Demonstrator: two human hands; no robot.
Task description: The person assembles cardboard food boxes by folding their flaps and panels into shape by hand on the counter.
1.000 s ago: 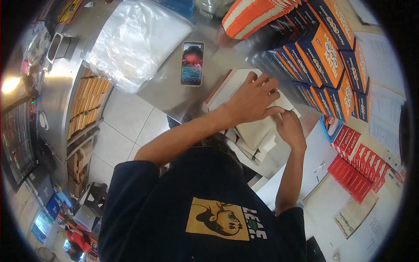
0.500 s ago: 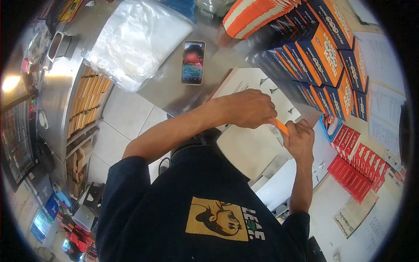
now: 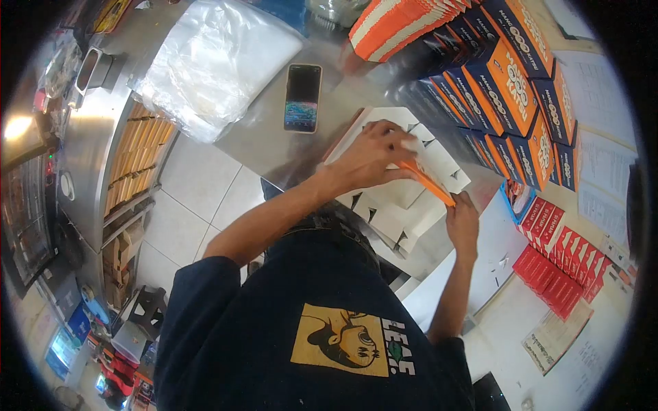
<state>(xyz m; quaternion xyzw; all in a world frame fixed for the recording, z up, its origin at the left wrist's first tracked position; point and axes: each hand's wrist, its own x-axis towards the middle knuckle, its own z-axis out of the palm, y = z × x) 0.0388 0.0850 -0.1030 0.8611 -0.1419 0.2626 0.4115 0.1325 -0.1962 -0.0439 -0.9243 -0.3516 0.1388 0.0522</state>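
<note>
A cardboard box blank (image 3: pixel 430 183), orange outside and pale inside, is tilted up between my hands, seen mostly along its orange edge. My left hand (image 3: pixel 373 154) grips its upper left end, thumb below and fingers bent over the top; the fingers are slightly blurred. At the lower right end, my right hand (image 3: pixel 463 222) pinches the orange corner. Beneath both hands lie pale cardboard blanks (image 3: pixel 384 214) with cut slots and flaps, on the steel counter. How far the held piece is folded I cannot tell.
A phone (image 3: pixel 302 98) lies beyond my left hand, near clear plastic bags (image 3: pixel 212 65). Orange and navy boxes (image 3: pixel 504 96) are stacked at the right, with red packets (image 3: pixel 558 250) nearer. Orange-striped cartons (image 3: pixel 404 27) stand at the back. A steel shelf unit (image 3: pixel 103 137) is at the left.
The broad pale panel near my body is no longer there, and slotted blanks show in its place. My left hand has shifted left and its fingers have spread; my right hand has moved slightly toward me.
</note>
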